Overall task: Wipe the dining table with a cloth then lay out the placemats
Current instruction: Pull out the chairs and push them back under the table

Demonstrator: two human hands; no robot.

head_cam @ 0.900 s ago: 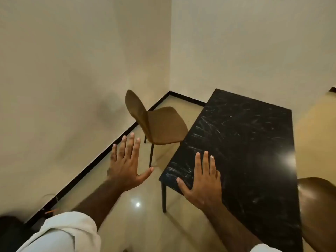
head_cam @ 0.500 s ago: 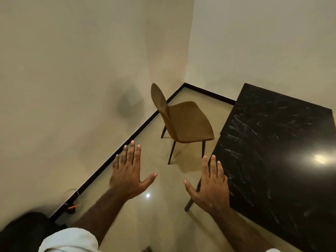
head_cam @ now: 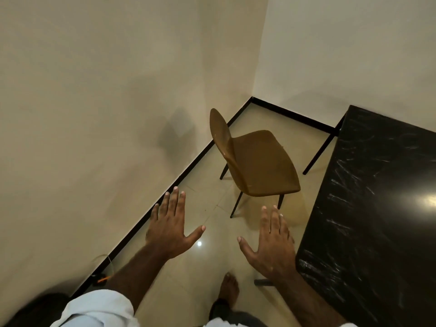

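Observation:
The black marble-patterned dining table [head_cam: 368,208] fills the right side of the view, its near left corner close to my right wrist. My left hand [head_cam: 171,226] hovers over the floor with fingers spread, holding nothing. My right hand [head_cam: 271,241] is also spread flat in the air, just left of the table's edge and apart from it. No cloth or placemat is in view.
A brown chair [head_cam: 254,161] stands on the tiled floor between the wall corner and the table's left side. A black skirting [head_cam: 165,199] runs along the left wall. An orange cable [head_cam: 103,277] lies by the skirting. My bare foot [head_cam: 227,289] is below the hands.
The view has swung left, so the table has slid to the right of the frame. My right hand, earlier over the table's corner, is now off it above the floor.

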